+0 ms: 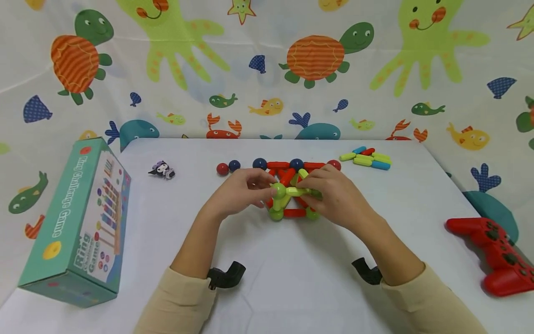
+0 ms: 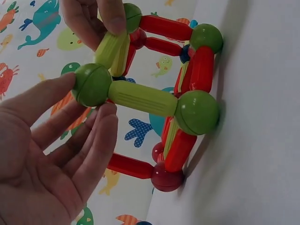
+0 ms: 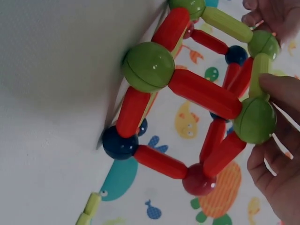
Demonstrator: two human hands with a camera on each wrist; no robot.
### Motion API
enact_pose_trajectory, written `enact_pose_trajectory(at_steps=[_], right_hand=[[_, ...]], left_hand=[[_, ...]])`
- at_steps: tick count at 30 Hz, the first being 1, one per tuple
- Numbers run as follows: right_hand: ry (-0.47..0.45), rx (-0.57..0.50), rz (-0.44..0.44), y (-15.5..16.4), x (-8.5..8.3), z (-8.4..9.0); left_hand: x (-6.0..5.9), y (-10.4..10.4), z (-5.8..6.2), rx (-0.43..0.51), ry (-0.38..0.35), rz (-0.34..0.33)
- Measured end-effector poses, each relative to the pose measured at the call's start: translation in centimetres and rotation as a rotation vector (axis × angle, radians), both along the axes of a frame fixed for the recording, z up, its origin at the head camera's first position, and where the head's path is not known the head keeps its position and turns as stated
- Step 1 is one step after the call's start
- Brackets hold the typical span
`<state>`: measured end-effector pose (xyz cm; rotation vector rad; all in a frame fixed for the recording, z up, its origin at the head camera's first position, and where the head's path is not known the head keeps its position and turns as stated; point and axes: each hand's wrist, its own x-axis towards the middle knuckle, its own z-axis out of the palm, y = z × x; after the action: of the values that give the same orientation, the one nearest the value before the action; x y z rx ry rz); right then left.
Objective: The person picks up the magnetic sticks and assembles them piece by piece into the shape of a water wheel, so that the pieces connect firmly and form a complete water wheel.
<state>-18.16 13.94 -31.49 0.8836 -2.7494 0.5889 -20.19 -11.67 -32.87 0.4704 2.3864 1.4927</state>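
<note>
From the head view, I see a left hand [image 1: 238,192] and right hand [image 1: 339,197] at a ball-and-rod frame [image 1: 295,213] on the white table [image 1: 292,269]. In the left-wrist view, the left hand pinches a green ball [image 2: 92,86] high on the frame; in the right-wrist view, the right hand pinches a lime rod [image 3: 258,70].

The tall, teal-green cardboard box with a pictured front [image 1: 75,218] carries white lettering lengthwise down its narrow teal side: "Ring Challenge Game". Its picture panel shows "Ring" and "Game" in larger letters; the smaller lettering between them is blurred.
</note>
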Motion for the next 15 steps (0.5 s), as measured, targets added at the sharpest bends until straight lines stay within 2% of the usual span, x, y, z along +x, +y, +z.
enact_pose_trajectory(at_steps=[2,5,7,9,10,12,15], right_hand=[[-0.033,-0.066,0.004,0.5,-0.2,0.0],[-0.056,-0.25,-0.034,2.0,-1.0,-0.1],[-0.07,-0.396,-0.107,3.4,-1.9,-0.3],[-0.07,-0.493,-0.218,4.9,-3.2,-0.7],[-0.086,-0.509,-0.283,5.6,-3.9,-0.9],[-0.134,-0.46,-0.4,7.1,-5.6,-1.6],[-0.221,-0.271,-0.493,8.9,-8.1,-2.9]], left_hand=[[-0.1,-0.1,-0.2,0.004,0.006,0.001],[-0.2,-0.2,-0.4,0.006,0.004,0.005],[-0.3,-0.3,-0.5,0.009,0.003,0.006],[-0.3,-0.3,-0.5,0.017,-0.003,0.005],[-0.3,-0.4,-0.6,0.022,-0.008,0.005],[-0.4,-0.4,-0.7,0.031,-0.021,0.006],[-0.5,-0.6,-0.9,0.037,-0.036,0.0]])
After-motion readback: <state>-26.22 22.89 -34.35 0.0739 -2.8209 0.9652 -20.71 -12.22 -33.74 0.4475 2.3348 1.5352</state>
